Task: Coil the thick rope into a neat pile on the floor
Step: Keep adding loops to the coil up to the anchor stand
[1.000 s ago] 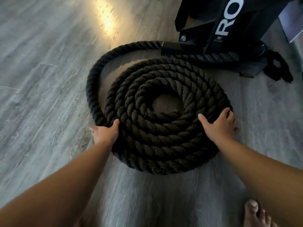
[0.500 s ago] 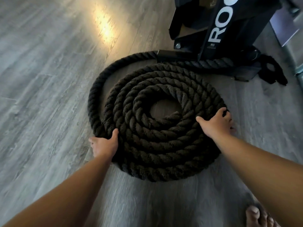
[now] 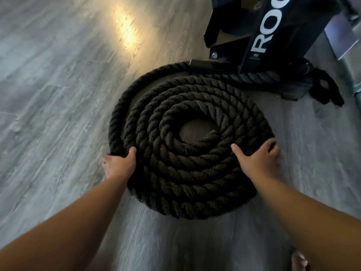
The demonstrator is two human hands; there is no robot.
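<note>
The thick black rope (image 3: 187,173) lies on the grey wood floor (image 3: 58,94) in a flat spiral of several turns with a small open centre. Its outermost turn (image 3: 125,98) stands slightly apart on the left and runs up to a black-sleeved end (image 3: 207,65) beside the rack. My left hand (image 3: 119,165) grips the coil's near-left edge, thumb hooked over the outer turn. On the coil's right edge my right hand (image 3: 257,159) rests flat, fingers spread to the outer turn.
A black rack base with white lettering (image 3: 273,36) stands just behind the coil, with another stretch of rope along its foot. A black strap (image 3: 328,89) lies at its right. My bare foot (image 3: 298,261) shows at the bottom right.
The loose outer turn on the left has drawn closer to the coil. Both hands stay on the coil's edges, the left one shifted slightly along the rim.
</note>
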